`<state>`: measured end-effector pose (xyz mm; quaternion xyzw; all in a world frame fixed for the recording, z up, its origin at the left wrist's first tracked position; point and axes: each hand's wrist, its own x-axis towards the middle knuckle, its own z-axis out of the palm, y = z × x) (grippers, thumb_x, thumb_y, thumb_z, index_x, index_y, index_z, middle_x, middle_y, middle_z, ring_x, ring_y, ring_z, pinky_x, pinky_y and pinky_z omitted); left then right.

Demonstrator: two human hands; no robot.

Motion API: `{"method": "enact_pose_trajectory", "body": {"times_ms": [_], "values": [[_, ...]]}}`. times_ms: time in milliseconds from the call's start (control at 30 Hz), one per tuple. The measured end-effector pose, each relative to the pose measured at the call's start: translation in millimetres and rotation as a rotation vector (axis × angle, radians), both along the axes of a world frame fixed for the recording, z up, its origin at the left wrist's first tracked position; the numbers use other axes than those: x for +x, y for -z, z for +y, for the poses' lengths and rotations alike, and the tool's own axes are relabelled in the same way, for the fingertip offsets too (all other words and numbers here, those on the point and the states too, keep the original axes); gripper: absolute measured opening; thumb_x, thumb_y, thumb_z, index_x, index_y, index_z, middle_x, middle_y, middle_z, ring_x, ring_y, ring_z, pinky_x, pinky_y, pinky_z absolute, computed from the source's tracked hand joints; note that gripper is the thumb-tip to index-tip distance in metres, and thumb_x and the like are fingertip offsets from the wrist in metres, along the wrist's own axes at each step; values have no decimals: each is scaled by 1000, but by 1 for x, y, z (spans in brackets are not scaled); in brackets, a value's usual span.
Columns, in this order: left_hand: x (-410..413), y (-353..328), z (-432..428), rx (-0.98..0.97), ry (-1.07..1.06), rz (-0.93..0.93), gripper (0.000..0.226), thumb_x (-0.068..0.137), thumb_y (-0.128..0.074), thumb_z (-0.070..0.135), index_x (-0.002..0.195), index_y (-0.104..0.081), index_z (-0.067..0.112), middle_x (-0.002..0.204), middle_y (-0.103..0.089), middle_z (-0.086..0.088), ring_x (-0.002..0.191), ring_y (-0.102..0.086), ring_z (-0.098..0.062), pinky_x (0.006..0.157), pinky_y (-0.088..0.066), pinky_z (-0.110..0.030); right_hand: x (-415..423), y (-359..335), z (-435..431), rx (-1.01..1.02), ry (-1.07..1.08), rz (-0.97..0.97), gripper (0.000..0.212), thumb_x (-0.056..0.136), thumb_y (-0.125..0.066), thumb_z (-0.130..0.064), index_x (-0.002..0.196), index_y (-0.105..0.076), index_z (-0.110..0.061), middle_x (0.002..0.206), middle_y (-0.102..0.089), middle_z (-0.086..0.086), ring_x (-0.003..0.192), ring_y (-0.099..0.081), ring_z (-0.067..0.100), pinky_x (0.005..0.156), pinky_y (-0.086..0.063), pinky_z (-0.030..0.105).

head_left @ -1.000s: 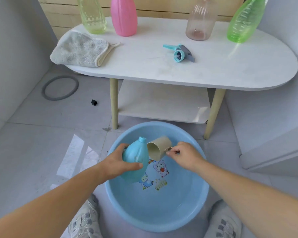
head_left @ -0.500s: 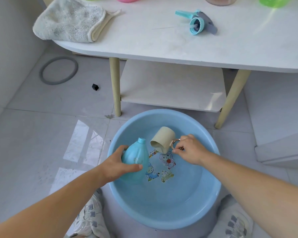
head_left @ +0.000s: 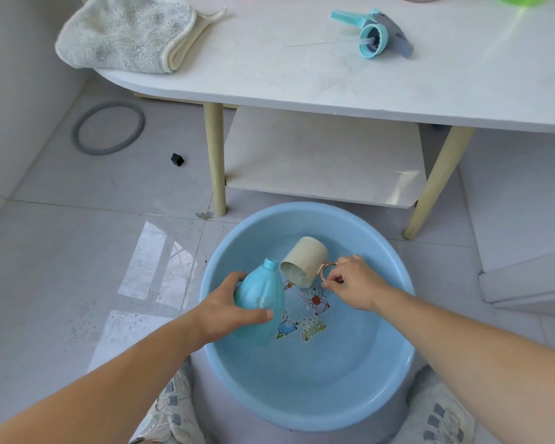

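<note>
Head view: both hands work over the blue basin [head_left: 302,408] on the floor, below the bench [head_left: 302,75].
Left hand [head_left: 225,310]: fingers and thumb wrapped round the belly of the blue bottle [head_left: 263,299], its uncapped neck tilted up and away.
Right hand [head_left: 356,285]: fingertips pinch the ring handle [head_left: 326,272] of the beige cup [head_left: 305,262], which is tipped on its side with its mouth just beside the neck.
Step, as I judge it: pouring from cup into bottle. Bring the lip directly above the narrow opening, tip slowly, and hold the bottle steady so any spill lands in the basin.
Materials: the bottle is rounded, translucent, faintly grooved plastic. The cup is matte and cylindrical, with a metal-looking handle. The basin is smooth and glossy, with a cartoon print inside.
</note>
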<state>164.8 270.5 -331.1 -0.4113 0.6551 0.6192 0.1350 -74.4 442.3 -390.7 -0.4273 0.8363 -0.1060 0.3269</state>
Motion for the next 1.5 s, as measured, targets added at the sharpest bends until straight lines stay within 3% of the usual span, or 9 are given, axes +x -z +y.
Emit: {"method": "enact_pose_trajectory", "body": {"times_ms": [133, 233, 400, 567, 800, 1067, 1233, 1333, 1500], "values": [[-2, -4, 0, -25, -7, 8, 93, 49, -90, 48, 130, -46, 30, 119, -65, 3, 100, -71, -15, 76, -59, -25, 1, -13, -3, -45, 193, -191, 44, 94, -62, -35, 62, -54, -5, 68, -41, 3, 62, -37, 17, 58, -33, 32], [-1, -7, -1, -62, -8, 23, 100, 43, -89, 54, 131, -45, 31, 120, -63, 4, 103, -71, -17, 85, -61, -35, 3, -31, -4, -32, 309, -328, 37, 95, -62, -36, 69, -67, -10, 65, -44, 5, 57, -36, 17, 53, -30, 25], [0, -22, 1, -159, 45, 79, 93, 57, -94, 40, 134, -42, 35, 120, -62, 8, 102, -68, -11, 76, -57, -23, 3, -72, -2, -107, 423, -478, 30, 96, -62, -35, 81, -73, -11, 84, -70, 0, 83, -66, 16, 77, -53, 21], [5, -37, 2, -245, 30, 160, 80, 65, -95, 22, 130, -51, 38, 114, -67, 8, 100, -68, -9, 78, -58, -23, -4, -117, -1, -274, 476, -543, 28, 96, -63, -27, 78, -73, -8, 82, -73, 4, 84, -69, 17, 93, -56, 38], [-2, -62, 9, -316, 56, 243, 84, 66, -94, 25, 134, -46, 39, 117, -64, 7, 102, -66, -9, 76, -53, -18, -1, -206, 8, -398, 421, -412, 27, 97, -61, -26, 80, -73, -9, 85, -74, 4, 85, -70, 16, 80, -55, 18], [-17, -87, 23, -296, 74, 333, 90, 61, -94, 32, 135, -44, 39, 117, -65, 7, 102, -69, -13, 83, -63, -35, 15, -270, 24, -448, 313, -183, 29, 97, -59, -31, 84, -75, -11, 89, -75, -2, 84, -71, 8, 67, -46, 3], [-18, -93, 26, -295, 74, 351, 87, 66, -94, 27, 136, -42, 38, 117, -64, 7, 101, -68, -12, 76, -62, -28, 18, -278, 29, -480, 253, -39, 31, 94, -59, -39, 76, -74, -19, 88, -72, 18, 91, -66, 35, 88, -51, 40], [-19, -95, 27, -284, 67, 358, 86, 68, -94, 24, 136, -43, 36, 117, -64, 6, 101, -68, -12, 75, -62, -26, 20, -279, 29, -498, 248, -6, 31, 94, -60, -40, 76, -74, -19, 93, -68, 26, 94, -60, 43, 79, -50, 41], [-22, -95, 27, -278, 62, 368, 86, 67, -94, 25, 136, -43, 36, 117, -64, 5, 102, -68, -13, 79, -63, -32, 19, -282, 29, -514, 252, 19, 29, 93, -61, -37, 77, -73, -17, 63, -63, -3, 56, -42, 4, 54, -33, 13]]}}
